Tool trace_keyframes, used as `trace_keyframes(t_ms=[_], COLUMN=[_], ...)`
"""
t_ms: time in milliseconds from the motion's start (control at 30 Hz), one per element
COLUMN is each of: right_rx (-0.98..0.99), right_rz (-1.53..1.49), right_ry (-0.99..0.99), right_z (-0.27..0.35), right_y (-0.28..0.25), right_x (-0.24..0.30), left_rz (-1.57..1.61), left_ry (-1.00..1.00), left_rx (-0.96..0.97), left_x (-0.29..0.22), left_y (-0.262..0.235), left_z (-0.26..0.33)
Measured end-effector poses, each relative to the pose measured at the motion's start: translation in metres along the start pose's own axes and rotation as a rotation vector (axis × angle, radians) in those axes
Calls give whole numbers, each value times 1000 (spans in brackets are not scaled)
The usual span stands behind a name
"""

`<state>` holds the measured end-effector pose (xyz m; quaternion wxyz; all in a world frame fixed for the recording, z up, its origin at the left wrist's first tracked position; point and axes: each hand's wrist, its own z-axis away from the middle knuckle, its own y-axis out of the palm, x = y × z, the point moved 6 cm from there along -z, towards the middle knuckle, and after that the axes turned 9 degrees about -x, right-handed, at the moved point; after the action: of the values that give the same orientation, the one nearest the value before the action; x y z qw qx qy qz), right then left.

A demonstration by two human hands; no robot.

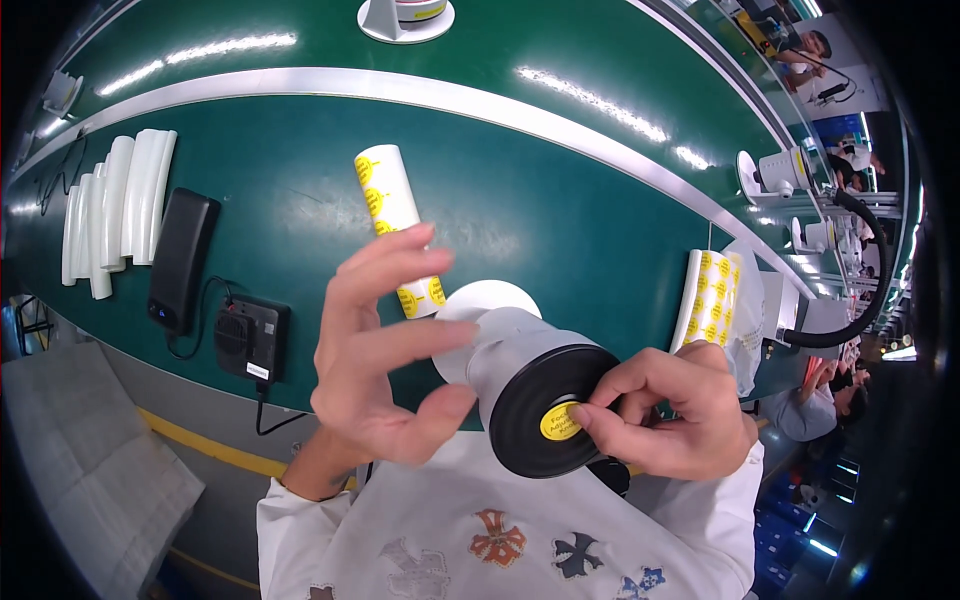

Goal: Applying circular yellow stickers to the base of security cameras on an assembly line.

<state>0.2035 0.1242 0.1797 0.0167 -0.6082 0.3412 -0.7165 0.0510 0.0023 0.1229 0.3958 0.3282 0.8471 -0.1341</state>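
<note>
Two sticker rolls; six white strips; one black power bank; one grey device.

My desk was a green conveyor belt. On it lay a roll of yellow stickers, a stack of white curved strips, a black power bank, a small black device and a sticker sheet.

White base half hidden behind grey cylinder
</note>
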Motion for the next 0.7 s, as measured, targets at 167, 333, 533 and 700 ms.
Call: trace_keyframes(t_ms=[167,333,533,700], right_rx=[-6,-13,-21,-16], right_rz=[16,7,-4,-5], right_ry=[14,0,-15,-9], right_z=[2,2,1,0], right_y=[0,0,0,0], right_x=[0,0,-1,0], left_rz=[52,48,55,31], left_ry=[-9,-36,-50,44], left_rx=[15,81,109,136], left_x=[-8,-11,-14,-21], left_y=[4,7,10,13], left_z=[1,2,3,4])
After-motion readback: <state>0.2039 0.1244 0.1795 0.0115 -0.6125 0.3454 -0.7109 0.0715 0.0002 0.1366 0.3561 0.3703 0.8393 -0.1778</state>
